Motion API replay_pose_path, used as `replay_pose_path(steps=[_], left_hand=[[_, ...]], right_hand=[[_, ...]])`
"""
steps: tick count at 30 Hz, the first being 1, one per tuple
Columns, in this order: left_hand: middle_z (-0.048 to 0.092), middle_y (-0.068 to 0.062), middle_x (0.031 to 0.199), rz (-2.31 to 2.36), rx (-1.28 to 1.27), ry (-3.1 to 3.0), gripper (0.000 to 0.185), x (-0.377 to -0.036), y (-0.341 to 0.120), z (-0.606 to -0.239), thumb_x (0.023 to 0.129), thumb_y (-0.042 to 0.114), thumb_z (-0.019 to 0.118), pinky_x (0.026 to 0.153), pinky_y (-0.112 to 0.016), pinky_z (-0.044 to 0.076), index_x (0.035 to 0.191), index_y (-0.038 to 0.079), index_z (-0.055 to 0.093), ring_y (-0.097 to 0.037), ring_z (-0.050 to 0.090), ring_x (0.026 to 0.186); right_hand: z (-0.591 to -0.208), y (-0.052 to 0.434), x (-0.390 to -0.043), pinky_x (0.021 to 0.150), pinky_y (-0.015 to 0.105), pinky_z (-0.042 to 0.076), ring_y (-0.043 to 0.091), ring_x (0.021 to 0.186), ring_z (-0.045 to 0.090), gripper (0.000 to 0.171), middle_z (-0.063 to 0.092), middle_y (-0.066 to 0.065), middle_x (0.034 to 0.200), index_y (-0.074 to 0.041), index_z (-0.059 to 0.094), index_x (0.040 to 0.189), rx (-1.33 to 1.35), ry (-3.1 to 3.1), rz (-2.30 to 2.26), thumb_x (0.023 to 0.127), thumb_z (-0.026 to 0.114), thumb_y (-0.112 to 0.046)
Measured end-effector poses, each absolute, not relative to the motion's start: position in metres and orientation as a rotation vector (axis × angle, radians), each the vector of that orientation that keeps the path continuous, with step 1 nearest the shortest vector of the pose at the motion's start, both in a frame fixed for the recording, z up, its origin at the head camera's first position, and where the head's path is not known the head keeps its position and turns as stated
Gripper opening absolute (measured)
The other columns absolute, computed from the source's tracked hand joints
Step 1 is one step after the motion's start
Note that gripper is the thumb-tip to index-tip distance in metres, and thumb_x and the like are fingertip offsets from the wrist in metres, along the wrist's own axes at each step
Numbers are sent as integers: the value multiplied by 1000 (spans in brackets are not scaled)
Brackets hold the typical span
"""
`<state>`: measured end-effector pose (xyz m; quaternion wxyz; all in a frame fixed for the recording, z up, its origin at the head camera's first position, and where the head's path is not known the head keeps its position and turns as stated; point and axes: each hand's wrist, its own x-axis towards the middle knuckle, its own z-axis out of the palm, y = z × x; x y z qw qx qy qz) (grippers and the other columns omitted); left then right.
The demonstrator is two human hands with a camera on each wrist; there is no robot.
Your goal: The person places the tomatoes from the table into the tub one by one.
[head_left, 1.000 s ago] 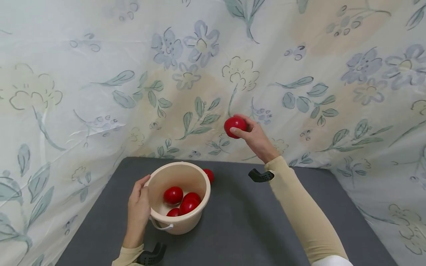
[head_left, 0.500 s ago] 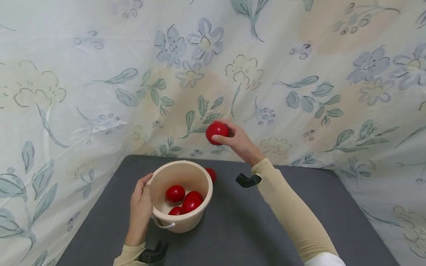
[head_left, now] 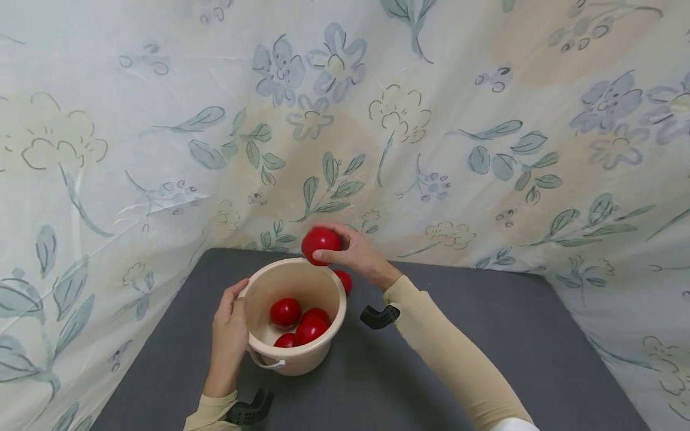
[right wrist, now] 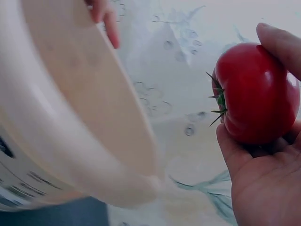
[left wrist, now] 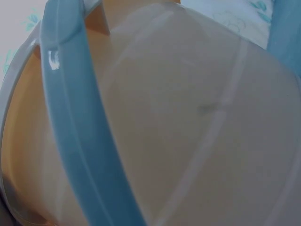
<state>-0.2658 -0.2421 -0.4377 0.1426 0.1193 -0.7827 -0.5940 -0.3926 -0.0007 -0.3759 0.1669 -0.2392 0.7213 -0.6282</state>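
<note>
A cream plastic bucket [head_left: 304,362] stands on the dark grey table, with several red tomatoes [head_left: 286,312] inside. My left hand [head_left: 230,329] holds its rim on the left side. The left wrist view is filled by the bucket's outer wall [left wrist: 178,113], with the handle [left wrist: 80,117] crossing it; the left hand's grip is not seen there. Over the far right part of the rim, my right hand [head_left: 358,254] grips another tomato [head_left: 319,241]. Its green stem [right wrist: 220,99] faces the bucket in the right wrist view, fingers and thumb around the fruit.
One more tomato [head_left: 344,281] lies on the table behind the bucket's right side, partly hidden. The dark grey table [head_left: 458,299] backs onto a hanging floral cloth [head_left: 388,120], which also closes off both sides.
My right hand has brought its tomato left and down, from above the table's far edge to the bucket's far rim. The left hand and bucket have stayed in place.
</note>
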Motion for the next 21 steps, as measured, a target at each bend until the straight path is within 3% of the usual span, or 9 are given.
replay_pose_path(steps=[15, 21], left_hand=[[46, -18, 156, -1702, 353, -2256, 46, -266, -241, -437, 107, 17, 29, 114, -64, 37, 145, 8, 51, -35, 44, 140], [44, -18, 157, -1711, 350, -2259, 46, -265, -241, -437, 107, 18, 28, 113, -65, 37, 146, 8, 50, -35, 44, 139]], right_hand=[[-403, -16, -375, 93, 40, 59, 24, 126, 54, 57, 57, 0, 138, -32, 55, 138, -696, 2048, -1669, 86, 77, -25], [-402, -16, -377, 100, 39, 56, 26, 132, 54, 56, 57, 2, 143, -29, 54, 141, -707, 2038, -1651, 89, 75, -27]])
